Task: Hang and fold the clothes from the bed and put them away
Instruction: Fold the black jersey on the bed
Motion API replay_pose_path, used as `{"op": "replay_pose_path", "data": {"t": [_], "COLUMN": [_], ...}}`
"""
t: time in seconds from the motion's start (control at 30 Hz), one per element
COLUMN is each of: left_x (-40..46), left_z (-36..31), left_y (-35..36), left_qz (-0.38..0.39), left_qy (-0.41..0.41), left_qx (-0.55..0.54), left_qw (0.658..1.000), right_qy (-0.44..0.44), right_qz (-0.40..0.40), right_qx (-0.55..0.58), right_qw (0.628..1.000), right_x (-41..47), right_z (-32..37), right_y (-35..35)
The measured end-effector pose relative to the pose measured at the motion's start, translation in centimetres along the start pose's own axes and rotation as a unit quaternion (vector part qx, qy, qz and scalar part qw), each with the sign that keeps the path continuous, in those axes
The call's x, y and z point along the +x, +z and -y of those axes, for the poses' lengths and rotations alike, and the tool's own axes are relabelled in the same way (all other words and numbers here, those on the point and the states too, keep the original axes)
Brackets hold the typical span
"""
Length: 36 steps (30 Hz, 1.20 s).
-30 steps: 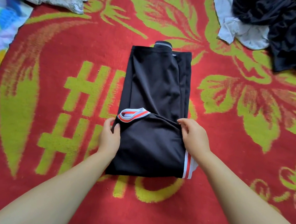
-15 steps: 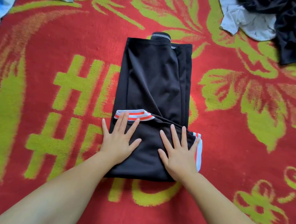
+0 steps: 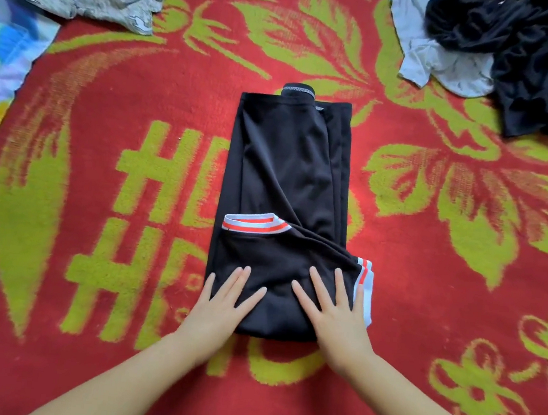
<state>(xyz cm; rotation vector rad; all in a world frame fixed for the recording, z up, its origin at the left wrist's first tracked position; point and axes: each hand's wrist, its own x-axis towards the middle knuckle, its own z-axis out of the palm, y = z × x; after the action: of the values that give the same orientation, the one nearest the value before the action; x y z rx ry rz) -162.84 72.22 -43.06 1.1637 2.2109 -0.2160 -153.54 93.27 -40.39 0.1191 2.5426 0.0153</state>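
The folded black garment [image 3: 286, 188] (white-and-orange trim showing) lies mid-blanket on the red blanket [image 3: 424, 307], its near end pressed flat by the left hand [image 3: 221, 306] and right hand [image 3: 335, 315], fingers straight and spread, gripping nothing.

Two bare arms reach in from near edge, angled toward each other. Left hand [image 3: 221, 306] lies flat, palm down, fingers straight and spread, pointing far. Right hand [image 3: 336, 310] lies flat too, palm down, fingers straight and spread. Hands side by side, a little apart. Both wrists low and straight.
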Motion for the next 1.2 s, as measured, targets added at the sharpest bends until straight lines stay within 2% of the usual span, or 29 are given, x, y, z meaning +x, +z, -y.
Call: {"op": "replay_pose_path", "data": {"t": [0.03,0.17,0.23,0.3,0.37,0.4,0.47,0.5,0.63,0.67,0.73,0.77,0.8,0.87,0.93,0.97,1.07,1.13,1.2], "left_x": [0.4,-0.6,-2.0,-3.3,-3.8,-3.5,-1.9,-0.7,4.1,4.8,4.8,4.2,3.3,1.3,-0.6,-1.4,-2.6,-2.4,-1.8], "left_z": [0.0,-0.8,-0.8,-0.2,1.3,2.5,4.9,6.1,8.6,8.4,7.0,6.0,4.7,1.5,-1.1,-1.9,-1.6,-0.8,-0.2], "left_y": [-0.6,-4.2,-6.2,-8.0,-9.9,-10.8,-12.5,-13.2,-12.8,-12.1,-10.1,-9.2,-8.1,-5.8,-3.4,-2.3,-0.8,-0.8,-1.6], "left_qz": [0.015,0.163,0.269,0.337,0.38,0.386,0.369,0.345,0.165,0.106,-0.045,-0.123,-0.19,-0.266,-0.221,-0.173,-0.06,-0.066,-0.067], "left_qy": [0.004,0.023,0.067,0.105,0.078,0.044,-0.018,-0.037,-0.148,-0.179,-0.239,-0.239,-0.205,-0.082,0.012,0.027,-0.012,-0.032,-0.016], "left_qx": [-0.006,-0.071,-0.141,-0.204,-0.273,-0.311,-0.391,-0.41,-0.413,-0.388,-0.27,-0.196,-0.135,-0.064,-0.028,-0.027,-0.009,0.01,0.029], "left_qw": [1.0,0.984,0.95,0.913,0.88,0.867,0.843,0.843,0.883,0.898,0.932,0.943,0.951,0.958,0.975,0.984,0.998,0.997,0.997], "right_qy": [0.001,-0.036,-0.094,-0.155,-0.178,-0.183,-0.16,-0.137,-0.002,0.036,0.089,0.084,0.055,-0.036,-0.078,-0.071,-0.027,-0.035,-0.055], "right_qz": [-0.001,0.133,0.254,0.371,0.411,0.398,0.338,0.303,0.125,0.07,-0.072,-0.128,-0.164,-0.158,-0.082,-0.039,0.029,0.034,0.066], "right_qx": [0.002,-0.007,0.016,0.085,0.16,0.171,0.197,0.218,0.276,0.266,0.193,0.156,0.132,0.076,0.031,0.022,-0.034,-0.047,-0.021], "right_qw": [1.0,0.99,0.963,0.912,0.88,0.883,0.906,0.917,0.953,0.961,0.974,0.976,0.976,0.984,0.993,0.996,0.999,0.998,0.996], "right_x": [0.5,0.1,-1.2,-2.7,-3.0,-2.3,0.2,1.6,5.5,5.8,5.1,4.2,3.2,0.9,-0.7,-1.0,-0.5,0.1,0.6], "right_z": [0.2,0.5,0.3,-0.2,-1.1,-1.9,-3.7,-4.4,-5.2,-4.8,-3.4,-2.4,-1.2,1.4,2.5,2.4,1.7,2.1,2.4], "right_y": [0.0,-1.4,-3.3,-5.2,-7.9,-9.2,-10.9,-11.2,-9.1,-8.2,-6.7,-6.1,-5.2,-3.2,-1.7,-1.1,-0.8,-1.0,-1.0]}}
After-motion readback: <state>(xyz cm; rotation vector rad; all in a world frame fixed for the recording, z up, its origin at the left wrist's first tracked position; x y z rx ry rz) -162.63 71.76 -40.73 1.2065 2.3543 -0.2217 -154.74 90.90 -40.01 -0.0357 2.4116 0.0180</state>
